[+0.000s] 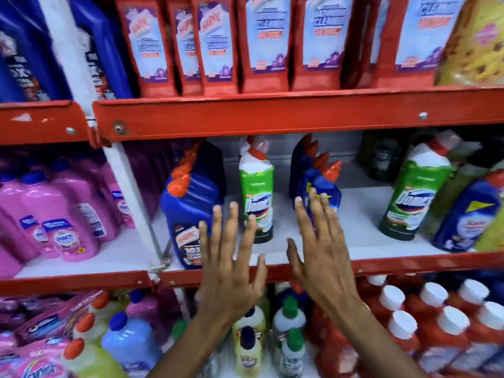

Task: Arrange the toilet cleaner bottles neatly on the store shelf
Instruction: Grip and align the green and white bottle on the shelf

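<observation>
On the middle shelf [354, 249] stand toilet cleaner bottles. A row of blue bottles with orange caps [188, 211] is at the left. A green and white bottle [256, 192] stands upright beside it. Further back is a second blue row [319, 184]. Another green bottle [414, 195] leans at the right next to a blue one [469, 214]. My left hand [231, 263] is raised with fingers spread between the blue bottle and the green one, holding nothing. My right hand [321, 246] is also spread, fingertips in front of the second blue row.
Red bathroom cleaner bottles [264, 42] fill the upper shelf above a red rail [272, 115]. Pink bottles [62, 214] crowd the left bay. Below are red bottles with white caps [436, 323] and assorted small bottles [251, 347]. A white upright [136, 203] divides the bays.
</observation>
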`<action>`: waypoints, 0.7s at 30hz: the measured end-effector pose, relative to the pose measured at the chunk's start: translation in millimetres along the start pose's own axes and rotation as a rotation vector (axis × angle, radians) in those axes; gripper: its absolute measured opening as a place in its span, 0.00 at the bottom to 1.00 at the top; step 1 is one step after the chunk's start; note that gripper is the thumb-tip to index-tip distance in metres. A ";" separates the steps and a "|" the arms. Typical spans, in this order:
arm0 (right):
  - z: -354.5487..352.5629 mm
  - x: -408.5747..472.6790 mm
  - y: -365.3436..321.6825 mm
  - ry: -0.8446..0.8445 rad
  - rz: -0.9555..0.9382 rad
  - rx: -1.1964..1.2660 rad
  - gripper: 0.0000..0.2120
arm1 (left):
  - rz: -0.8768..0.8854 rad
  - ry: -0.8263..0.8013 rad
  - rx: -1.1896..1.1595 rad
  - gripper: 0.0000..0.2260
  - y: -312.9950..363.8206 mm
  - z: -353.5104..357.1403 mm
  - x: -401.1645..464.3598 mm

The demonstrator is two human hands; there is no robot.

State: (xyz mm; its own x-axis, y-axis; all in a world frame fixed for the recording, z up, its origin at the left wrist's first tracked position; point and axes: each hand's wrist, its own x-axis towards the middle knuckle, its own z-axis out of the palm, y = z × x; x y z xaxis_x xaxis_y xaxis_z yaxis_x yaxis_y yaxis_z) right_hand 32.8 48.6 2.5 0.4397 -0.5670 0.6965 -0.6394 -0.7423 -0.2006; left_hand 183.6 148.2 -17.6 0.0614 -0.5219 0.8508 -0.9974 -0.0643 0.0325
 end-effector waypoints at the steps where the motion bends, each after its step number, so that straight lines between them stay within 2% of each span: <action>1: -5.3 -2.0 14.9 0.013 0.015 -0.045 0.36 | 0.032 -0.034 0.012 0.33 13.6 8.7 5.1; 5: -25.3 -11.0 72.7 0.061 0.074 -0.172 0.36 | 0.081 -0.151 0.021 0.35 60.5 43.5 25.7; 9: -42.2 -17.7 128.8 0.047 0.136 -0.213 0.35 | 0.134 -0.185 -0.053 0.35 104.4 78.1 45.7; 14: -46.0 -20.9 181.0 0.087 0.332 0.000 0.35 | 0.183 -0.204 -0.239 0.32 152.0 117.5 64.8; 16: -45.9 -20.1 195.3 0.093 0.429 0.106 0.34 | 0.095 -0.247 -0.405 0.31 170.3 133.6 71.7; 18: -45.9 -16.5 209.8 0.067 0.475 0.198 0.33 | -0.099 -0.318 -0.587 0.30 189.1 143.2 83.7; 21: -41.3 -7.6 228.4 0.036 0.513 0.297 0.29 | -0.290 -0.375 -0.712 0.29 205.3 163.2 106.6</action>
State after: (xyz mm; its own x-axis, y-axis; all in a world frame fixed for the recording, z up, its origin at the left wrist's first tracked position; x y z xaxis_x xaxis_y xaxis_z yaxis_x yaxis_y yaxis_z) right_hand -142.6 -101.9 -20.1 0.0959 -0.8711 0.4817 -0.5585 -0.4477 -0.6983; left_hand -8.4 -59.5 -5.8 0.2010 -0.8224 0.5323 -0.7183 0.2457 0.6509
